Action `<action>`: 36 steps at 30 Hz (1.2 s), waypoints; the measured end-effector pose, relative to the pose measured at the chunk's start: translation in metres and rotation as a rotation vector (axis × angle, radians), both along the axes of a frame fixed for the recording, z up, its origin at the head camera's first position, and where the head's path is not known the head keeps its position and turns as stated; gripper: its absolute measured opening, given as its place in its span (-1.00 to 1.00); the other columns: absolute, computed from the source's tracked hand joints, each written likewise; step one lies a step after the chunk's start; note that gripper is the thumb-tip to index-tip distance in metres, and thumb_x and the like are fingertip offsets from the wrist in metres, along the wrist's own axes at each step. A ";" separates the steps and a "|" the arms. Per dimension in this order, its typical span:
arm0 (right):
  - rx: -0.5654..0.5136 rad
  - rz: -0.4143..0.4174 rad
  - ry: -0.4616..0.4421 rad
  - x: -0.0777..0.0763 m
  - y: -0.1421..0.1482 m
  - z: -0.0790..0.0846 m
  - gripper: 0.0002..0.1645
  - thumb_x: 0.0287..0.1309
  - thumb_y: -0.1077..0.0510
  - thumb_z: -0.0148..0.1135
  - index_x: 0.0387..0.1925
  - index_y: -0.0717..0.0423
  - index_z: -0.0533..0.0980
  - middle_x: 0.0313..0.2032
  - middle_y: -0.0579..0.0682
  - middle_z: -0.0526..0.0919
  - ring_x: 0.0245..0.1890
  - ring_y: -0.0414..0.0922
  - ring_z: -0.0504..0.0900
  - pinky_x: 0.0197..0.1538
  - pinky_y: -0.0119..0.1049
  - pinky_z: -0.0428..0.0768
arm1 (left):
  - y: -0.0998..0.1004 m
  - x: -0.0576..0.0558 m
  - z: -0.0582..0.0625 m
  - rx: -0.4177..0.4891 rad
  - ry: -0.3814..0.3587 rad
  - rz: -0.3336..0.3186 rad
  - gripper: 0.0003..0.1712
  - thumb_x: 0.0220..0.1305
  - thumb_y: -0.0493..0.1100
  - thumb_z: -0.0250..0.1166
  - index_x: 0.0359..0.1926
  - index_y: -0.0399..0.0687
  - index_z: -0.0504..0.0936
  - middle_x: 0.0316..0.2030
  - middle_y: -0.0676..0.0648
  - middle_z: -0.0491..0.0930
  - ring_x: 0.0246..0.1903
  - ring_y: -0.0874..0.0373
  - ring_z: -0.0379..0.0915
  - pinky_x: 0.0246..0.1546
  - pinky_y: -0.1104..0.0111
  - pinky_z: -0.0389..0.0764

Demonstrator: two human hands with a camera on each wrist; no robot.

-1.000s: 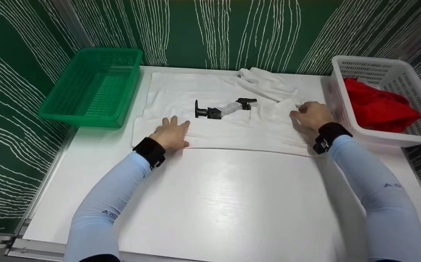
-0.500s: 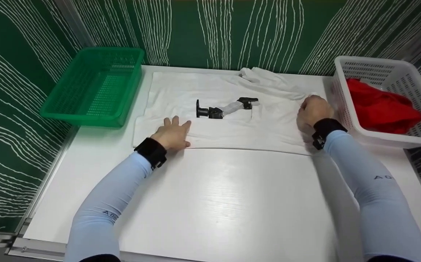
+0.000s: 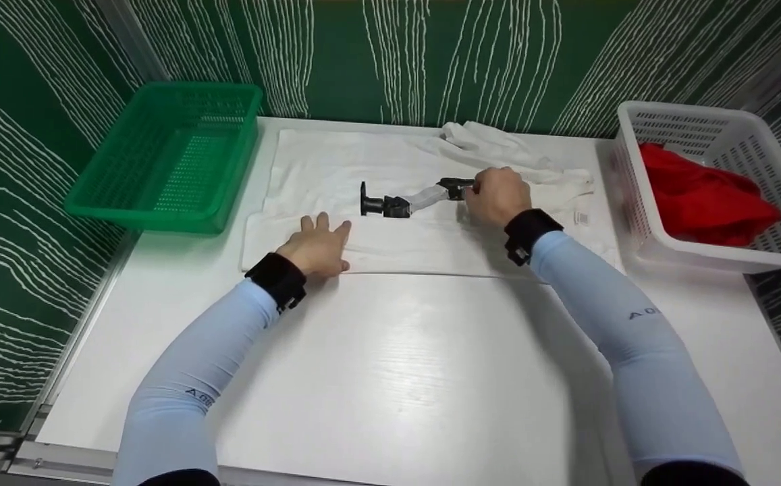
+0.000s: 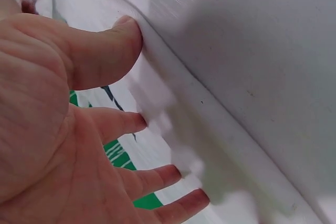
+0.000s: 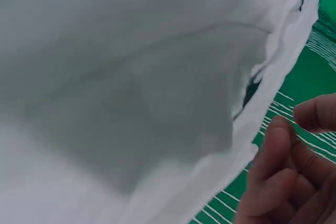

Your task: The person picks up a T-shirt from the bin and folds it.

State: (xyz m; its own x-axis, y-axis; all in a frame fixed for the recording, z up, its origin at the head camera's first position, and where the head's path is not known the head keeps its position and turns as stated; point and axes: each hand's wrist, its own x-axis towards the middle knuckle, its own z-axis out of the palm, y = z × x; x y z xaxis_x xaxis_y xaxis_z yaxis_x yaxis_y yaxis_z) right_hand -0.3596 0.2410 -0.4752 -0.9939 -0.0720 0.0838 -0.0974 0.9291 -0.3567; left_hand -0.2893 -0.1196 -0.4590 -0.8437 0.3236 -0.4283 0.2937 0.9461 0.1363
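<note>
A white garment [image 3: 336, 158], probably a shirt, lies folded on the table with a black and grey print [image 3: 397, 206] across its middle. My left hand [image 3: 316, 250] rests spread on the near left part, fingers straight, the thumb [image 4: 113, 45] along the folded edge in the left wrist view. Over the right end of the print is my right hand [image 3: 500, 196]. Its fingers [image 5: 275, 145] are loosely bent with nothing between them in the right wrist view. A small label [image 3: 581, 218] shows at the garment's right, and a bunched part [image 3: 491, 143] lies at the back.
A green plastic basket [image 3: 137, 219] stands at the back left. At the right is a white basket [image 3: 721, 253] with red cloth [image 3: 707, 199] inside. Dark green walls with white streaks [image 3: 404, 67] close in the back and sides of the white table [image 3: 390, 378].
My right hand has left the garment's right end and moved left to the print. The right end and its label now show. My left hand has stayed in place.
</note>
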 end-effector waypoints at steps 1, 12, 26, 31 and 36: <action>0.021 -0.024 -0.042 -0.005 -0.002 -0.004 -0.46 0.44 -0.15 0.18 -0.56 0.12 0.66 -0.46 0.13 0.78 -0.39 0.14 0.71 -0.26 0.11 0.66 | 0.002 0.000 -0.001 -0.001 0.003 -0.006 0.01 0.56 0.12 0.30 0.78 0.03 -0.02 0.64 -0.48 -0.04 0.55 -0.49 -0.01 0.24 -0.17 0.65; -0.002 -0.004 -0.036 -0.006 -0.004 -0.013 -0.58 0.46 -0.12 0.08 -0.29 0.12 0.63 -0.30 0.18 0.78 -0.26 0.19 0.72 -0.07 0.22 0.64 | 0.007 0.002 -0.003 -0.008 0.012 -0.011 0.01 0.56 0.11 0.29 0.78 0.00 -0.03 0.65 -0.49 -0.05 0.55 -0.50 0.00 0.27 -0.19 0.62; 0.146 0.247 -0.146 0.083 0.064 0.016 -0.74 0.21 0.01 0.34 -0.54 0.01 0.68 -0.51 0.00 0.71 -0.43 0.04 0.64 -0.45 -0.07 0.52 | -0.006 0.002 -0.002 0.048 0.070 -0.058 -0.07 0.48 0.14 0.37 0.67 -0.12 0.24 0.48 -0.46 0.22 0.38 -0.38 0.19 0.10 -0.11 0.69; 0.173 0.383 -0.273 0.117 0.094 0.011 -0.72 0.19 -0.01 0.43 -0.59 -0.10 0.59 -0.59 -0.18 0.58 -0.46 -0.13 0.51 -0.43 -0.22 0.41 | -0.043 0.010 -0.008 0.156 0.226 -0.060 -0.55 0.42 0.04 0.40 0.04 -0.25 0.59 0.02 -0.33 0.54 0.04 -0.27 0.47 -0.10 -0.08 0.70; 0.098 0.315 -0.269 0.127 0.130 -0.004 -0.59 0.35 -0.06 0.42 -0.57 -0.05 0.51 -0.65 -0.20 0.42 -0.51 -0.17 0.41 -0.37 -0.25 0.35 | -0.070 0.002 -0.011 0.198 0.188 0.018 -0.68 0.47 0.02 0.35 -0.13 -0.18 0.61 -0.19 -0.22 0.63 -0.18 -0.15 0.57 -0.15 -0.01 0.62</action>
State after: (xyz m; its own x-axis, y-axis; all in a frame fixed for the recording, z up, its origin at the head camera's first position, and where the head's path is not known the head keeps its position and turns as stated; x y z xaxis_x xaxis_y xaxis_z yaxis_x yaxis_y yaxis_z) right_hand -0.2322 0.3712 -0.4789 -0.9073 -0.3706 -0.1984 -0.2977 0.8997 -0.3193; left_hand -0.2871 -0.1897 -0.4702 -0.9089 0.3694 -0.1937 0.3144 0.9119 0.2638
